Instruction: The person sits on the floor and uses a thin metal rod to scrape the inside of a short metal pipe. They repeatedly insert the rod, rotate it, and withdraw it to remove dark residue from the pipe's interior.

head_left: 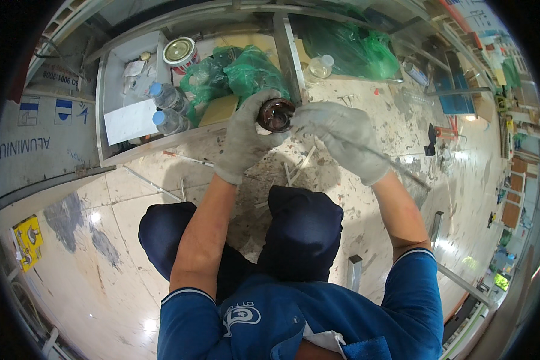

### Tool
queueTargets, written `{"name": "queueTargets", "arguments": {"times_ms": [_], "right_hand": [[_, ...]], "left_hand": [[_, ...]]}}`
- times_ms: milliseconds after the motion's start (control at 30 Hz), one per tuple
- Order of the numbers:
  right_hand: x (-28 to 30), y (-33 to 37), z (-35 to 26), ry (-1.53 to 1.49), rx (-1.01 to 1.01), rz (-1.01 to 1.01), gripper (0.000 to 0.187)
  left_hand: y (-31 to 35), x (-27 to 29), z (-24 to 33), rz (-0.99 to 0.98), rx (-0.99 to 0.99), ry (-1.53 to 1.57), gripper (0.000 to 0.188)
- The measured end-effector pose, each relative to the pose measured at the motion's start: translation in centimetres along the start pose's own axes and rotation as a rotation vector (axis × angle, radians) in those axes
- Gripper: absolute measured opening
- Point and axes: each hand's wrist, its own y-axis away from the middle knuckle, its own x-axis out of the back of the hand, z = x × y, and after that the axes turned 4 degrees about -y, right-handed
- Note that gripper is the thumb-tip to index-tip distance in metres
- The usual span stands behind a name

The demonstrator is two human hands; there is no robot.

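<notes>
My left hand (246, 135), in a pale grey work glove, is wrapped round a small dark brown round container (275, 116). Its open mouth faces up, and its inside looks dark and glossy. My right hand (342, 135), gloved the same way, has its fingers pinched together at the container's right rim. A thin grey rod (409, 174) runs back from that hand over the glove toward my forearm. The rod's front end is hidden by my fingers and the container.
Ahead, an open white drawer-like box (132, 123) holds water bottles (169, 98), a paint tin (180, 53) and green plastic bags (252, 72). A clear bottle (319, 68) stands right of the metal post (291, 51). Metal strips (153, 183) lie on the stained floor (132, 258); square tubes (354, 273) are near my right side.
</notes>
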Motion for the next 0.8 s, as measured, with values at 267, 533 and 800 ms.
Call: {"name": "queueTargets", "arguments": {"times_ms": [267, 533, 800], "right_hand": [[-0.4, 0.1, 0.5, -0.046, 0.04, 0.037, 0.03], [0.4, 0.0, 0.2, -0.203, 0.027, -0.106, 0.027], [0.1, 0.2, 0.3, 0.251, 0.105, -0.038, 0.015]], "left_hand": [[-0.2, 0.5, 1.1, -0.025, 0.095, 0.132, 0.073], [-0.1, 0.8, 0.9, -0.023, 0.01, 0.012, 0.072], [0.0, 0.2, 0.6, 0.002, -0.125, -0.197, 0.071]]}}
